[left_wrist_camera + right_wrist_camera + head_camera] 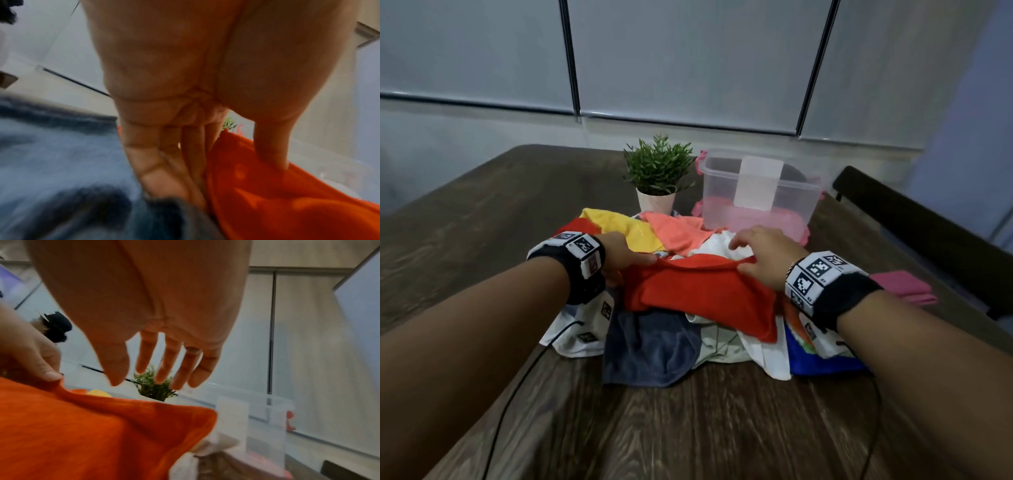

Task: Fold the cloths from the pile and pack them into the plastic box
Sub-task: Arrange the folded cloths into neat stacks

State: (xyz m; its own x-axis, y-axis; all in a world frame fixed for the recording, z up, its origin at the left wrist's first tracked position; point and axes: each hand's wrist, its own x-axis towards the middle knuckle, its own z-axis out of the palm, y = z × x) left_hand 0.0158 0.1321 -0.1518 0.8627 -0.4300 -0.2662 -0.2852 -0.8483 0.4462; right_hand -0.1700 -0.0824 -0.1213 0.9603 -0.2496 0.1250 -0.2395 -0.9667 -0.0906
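Head view, read left to right: my left hand [619, 255] pinches the left end of the red cloth [698, 291] on top of the pile [654, 342], thumb above and fingers beneath, while my right hand [763, 257] hangs over the cloth's right end with fingers spread and gripping nothing. Beyond them the box [760, 192] stands on the table [688, 428], apparently holding no folded cloth. I judge the task barely begun: the red cloth is unfolded and the pile remains.

pile [688, 294] mid-table [482, 240] | plant [657, 171] behind | plastic box [756, 192] right of plant
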